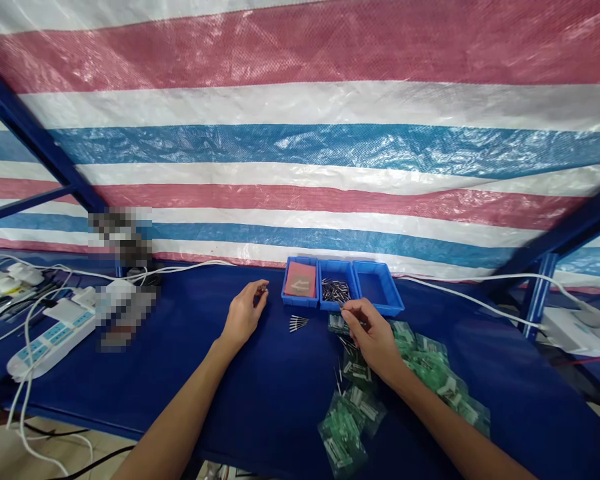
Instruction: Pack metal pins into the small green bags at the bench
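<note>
My left hand (245,311) hovers left of the blue bins, thumb and finger pinched on something small and shiny that I cannot make out. My right hand (371,333) is at the front edge of the middle blue bin (333,267), fingertips closed together; what they hold, if anything, is too small to name. Inside that bin lies a heap of dark, thin metal pins (336,291). Between my hands, a small fanned row of similar pins (298,324) rests on the blue table. More loose pins (339,377) lie below my right hand.
The left blue bin (284,293) holds a pink sheet (300,275); a third blue bin (380,280) stands at right. Clear bags with green contents (343,433) lie in front and more bags (435,367) by my right forearm. A power strip (55,343) and cables are at left.
</note>
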`<state>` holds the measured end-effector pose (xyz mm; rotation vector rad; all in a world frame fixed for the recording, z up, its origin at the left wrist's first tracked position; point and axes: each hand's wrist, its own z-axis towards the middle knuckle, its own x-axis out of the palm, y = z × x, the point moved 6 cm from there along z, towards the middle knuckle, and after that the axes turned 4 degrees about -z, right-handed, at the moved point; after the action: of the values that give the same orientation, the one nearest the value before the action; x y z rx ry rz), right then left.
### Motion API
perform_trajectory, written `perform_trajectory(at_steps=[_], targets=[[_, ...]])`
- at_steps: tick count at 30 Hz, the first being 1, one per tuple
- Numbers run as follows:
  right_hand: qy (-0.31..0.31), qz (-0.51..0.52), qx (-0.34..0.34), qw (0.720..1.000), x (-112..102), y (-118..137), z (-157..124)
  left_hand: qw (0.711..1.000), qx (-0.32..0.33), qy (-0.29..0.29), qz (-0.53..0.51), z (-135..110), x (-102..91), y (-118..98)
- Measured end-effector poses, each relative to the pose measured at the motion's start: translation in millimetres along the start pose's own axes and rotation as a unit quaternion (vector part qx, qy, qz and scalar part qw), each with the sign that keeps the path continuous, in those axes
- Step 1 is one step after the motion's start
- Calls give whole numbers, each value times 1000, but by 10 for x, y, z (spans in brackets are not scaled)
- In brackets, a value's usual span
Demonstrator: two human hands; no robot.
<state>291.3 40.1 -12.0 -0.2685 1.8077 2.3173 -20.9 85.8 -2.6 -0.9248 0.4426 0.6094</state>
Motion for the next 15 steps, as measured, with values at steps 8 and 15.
perform_trajectory(at_steps=[8, 15], targets=[[-3, 8, 7, 1000, -2, 27, 8, 1000, 10, -2, 3, -2, -5, -3], [46, 183, 103, 977, 72, -29, 4, 1000, 14, 8, 7, -17, 2, 19]])
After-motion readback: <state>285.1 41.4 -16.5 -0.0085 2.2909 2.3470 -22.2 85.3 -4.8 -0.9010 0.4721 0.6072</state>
